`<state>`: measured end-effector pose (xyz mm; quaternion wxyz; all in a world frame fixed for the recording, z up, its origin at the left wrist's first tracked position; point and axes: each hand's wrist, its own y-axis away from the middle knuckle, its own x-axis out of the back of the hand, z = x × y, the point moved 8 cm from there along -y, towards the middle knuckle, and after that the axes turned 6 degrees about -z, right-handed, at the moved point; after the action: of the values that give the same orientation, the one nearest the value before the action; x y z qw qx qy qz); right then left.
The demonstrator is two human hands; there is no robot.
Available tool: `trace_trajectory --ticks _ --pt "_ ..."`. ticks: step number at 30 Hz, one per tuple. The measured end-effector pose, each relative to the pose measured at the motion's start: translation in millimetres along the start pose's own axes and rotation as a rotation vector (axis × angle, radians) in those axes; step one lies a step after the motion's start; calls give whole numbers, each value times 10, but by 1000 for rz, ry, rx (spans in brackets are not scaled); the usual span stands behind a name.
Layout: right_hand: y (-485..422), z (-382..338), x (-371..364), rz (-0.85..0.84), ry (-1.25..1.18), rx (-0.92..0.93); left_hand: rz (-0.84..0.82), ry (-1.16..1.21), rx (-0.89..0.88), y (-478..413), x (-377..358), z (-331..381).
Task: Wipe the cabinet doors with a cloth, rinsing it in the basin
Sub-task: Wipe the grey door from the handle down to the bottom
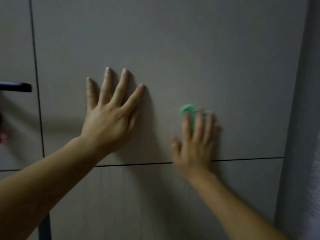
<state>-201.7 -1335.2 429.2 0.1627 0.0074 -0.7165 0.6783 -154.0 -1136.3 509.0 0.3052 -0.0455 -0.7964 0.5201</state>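
Note:
A plain beige cabinet door (173, 40) fills most of the view. My left hand (110, 115) lies flat against it with straight, spread fingers. To its right my right hand (195, 142) presses a green cloth (187, 111) onto the same door with straight fingers; only the cloth's top edge peeks out above the fingertips. The right hand is blurred. A thin horizontal gap runs under both hands, and a lower door panel (138, 205) begins below it. No basin is in view.
A neighbouring door (15, 40) stands at the left behind a vertical gap, with a dark bar handle (17, 87) on it. A grey vertical side panel (301, 118) borders the doors on the right.

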Motion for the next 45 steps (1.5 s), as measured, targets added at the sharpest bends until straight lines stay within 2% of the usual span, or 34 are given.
trace_trajectory --ticks 2,3,5,8,9,14,16,18,21,22,23,27,29,31,34,35,36,39,41,43,45 --pt "174 -468 -64 -97 45 346 18 15 6 9 -16 -10" --pt "102 -519 -47 -97 65 439 30 25 9 12 -19 -26" --pt "-324 -429 59 -45 71 414 54 22 11 14 -16 -58" --pt "-926 -244 219 10 18 161 64 20 1 17 -26 -81" --pt "-890 -304 217 16 16 161 64 23 2 22 -19 -91" --pt "397 -640 -101 -161 118 645 9 50 -27 57 16 -92" --pt "335 -589 -82 -151 156 750 -4 60 -57 80 43 -114" --pt "-145 -546 3 -88 193 663 -21 91 -90 123 66 -175" --pt "-911 -475 210 -10 93 255 -30 113 -64 231 117 -404" --pt "-902 -547 209 -19 68 216 -33 87 -31 297 131 -503" --pt "-751 -644 169 -27 71 265 -34 58 4 346 133 -592" --pt "510 -923 -128 -178 122 748 -69 9 101 503 32 -806" --pt "606 -900 -139 -176 128 859 -86 -1 99 526 -27 -834" --pt "190 -927 -82 -111 148 795 -91 -8 87 531 -52 -843" --pt "-689 -955 103 -51 91 399 -85 -15 74 534 -71 -873" --pt "-758 -1035 123 -51 73 334 -66 -1 64 538 -55 -875" --pt "-669 -1164 98 -56 75 367 -41 26 49 550 -22 -878" --pt "176 -1533 -125 -138 90 767 -9 98 9 693 50 -956" --pt "505 -1565 -166 -155 85 925 -31 86 41 917 29 -1085" --pt "309 -1556 -126 -124 104 971 -55 79 97 1091 -37 -1173" --pt "-316 -1576 -26 -48 110 784 -76 72 128 1156 -100 -1240"
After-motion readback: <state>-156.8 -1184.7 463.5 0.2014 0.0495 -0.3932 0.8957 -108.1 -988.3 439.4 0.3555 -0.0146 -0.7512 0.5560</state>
